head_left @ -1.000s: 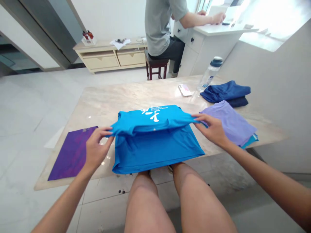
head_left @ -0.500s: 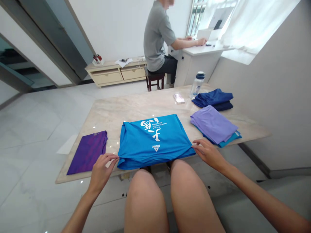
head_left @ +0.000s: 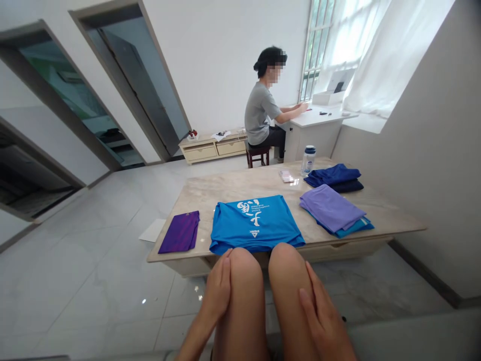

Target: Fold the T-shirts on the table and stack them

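My left hand (head_left: 218,286) lies open along the outer side of my left knee, its fingers stretched forward. Against the outside of my right knee rests my right hand (head_left: 323,311), also open, thumb on top. Just beyond the knees a bright blue T-shirt (head_left: 233,223) with white lettering is spread as a folded rectangle, its near edge at the table's front. To its left sits a folded purple garment (head_left: 179,232). On the right, a folded lavender garment (head_left: 332,208) lies on blue cloth (head_left: 351,229). Neither hand touches any clothing.
The marble-topped table (head_left: 210,186) also bears dark blue folded clothes (head_left: 334,178), a water bottle (head_left: 308,161) and a blurred small item (head_left: 286,176). Farther back, a person (head_left: 259,115) sits on a stool at a white desk (head_left: 315,118). A low cabinet (head_left: 214,149) stands by the wall.
Both hands have let go of the blue T-shirt's near corners and come back onto my knees. The shirt stays on the table. My view has tilted up, showing more of the room.
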Motion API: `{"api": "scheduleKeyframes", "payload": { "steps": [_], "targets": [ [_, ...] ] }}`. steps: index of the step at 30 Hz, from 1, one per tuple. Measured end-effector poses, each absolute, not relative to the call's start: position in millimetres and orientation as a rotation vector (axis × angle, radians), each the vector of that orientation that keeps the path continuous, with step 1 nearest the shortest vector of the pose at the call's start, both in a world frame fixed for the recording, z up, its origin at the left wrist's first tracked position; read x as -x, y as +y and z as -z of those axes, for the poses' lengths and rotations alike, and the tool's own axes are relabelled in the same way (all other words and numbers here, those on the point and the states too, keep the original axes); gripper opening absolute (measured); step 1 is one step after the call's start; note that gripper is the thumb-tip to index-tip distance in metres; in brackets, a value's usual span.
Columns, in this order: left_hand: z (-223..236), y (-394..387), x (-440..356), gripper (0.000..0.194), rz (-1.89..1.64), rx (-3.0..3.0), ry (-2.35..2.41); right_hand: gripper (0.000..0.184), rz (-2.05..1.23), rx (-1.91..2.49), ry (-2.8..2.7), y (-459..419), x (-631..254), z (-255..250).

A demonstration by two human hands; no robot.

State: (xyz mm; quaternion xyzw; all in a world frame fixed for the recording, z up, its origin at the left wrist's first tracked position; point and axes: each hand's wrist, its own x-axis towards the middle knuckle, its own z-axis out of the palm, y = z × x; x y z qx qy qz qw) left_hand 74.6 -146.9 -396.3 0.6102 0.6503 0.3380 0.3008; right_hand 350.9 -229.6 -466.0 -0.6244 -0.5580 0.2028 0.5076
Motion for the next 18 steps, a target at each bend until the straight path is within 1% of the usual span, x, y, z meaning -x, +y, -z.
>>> {"api": "scheduleKeyframes", "payload": {
  "steps": [3,5,7,9,11,12,14,18],
  "targets": [
    [414,-185,-101,0.068,-0.978,-1.629,1.795,0.081,-0.407,1.551,-1.417,-251,-346,477],
    [418,-199,-111,0.07,-0.998,-1.674,1.797,0.08,-0.43,1.56,-1.436,-252,-350,477],
    [415,-198,-110,0.066,-1.022,-1.704,1.766,0.071,-0.488,1.552,-1.423,-241,-361,472],
    [408,-182,-99,0.051,-1.036,-1.71,1.728,0.053,-0.555,1.536,-1.413,-215,-379,466],
    [402,-153,-83,0.034,-1.003,-1.709,1.728,0.034,-0.587,1.524,-1.441,-172,-398,463],
    [400,-135,-75,0.033,-0.964,-1.711,1.742,0.028,-0.578,1.519,-1.468,-145,-406,462],
    [399,-92,-58,0.035,-0.874,-1.74,1.789,0.024,-0.515,1.501,-1.531,-81,-414,465],
    [418,7,-28,0.023,-0.765,-1.814,1.973,0.023,-0.411,1.403,-1.689,59,-393,481]
  ]
}}
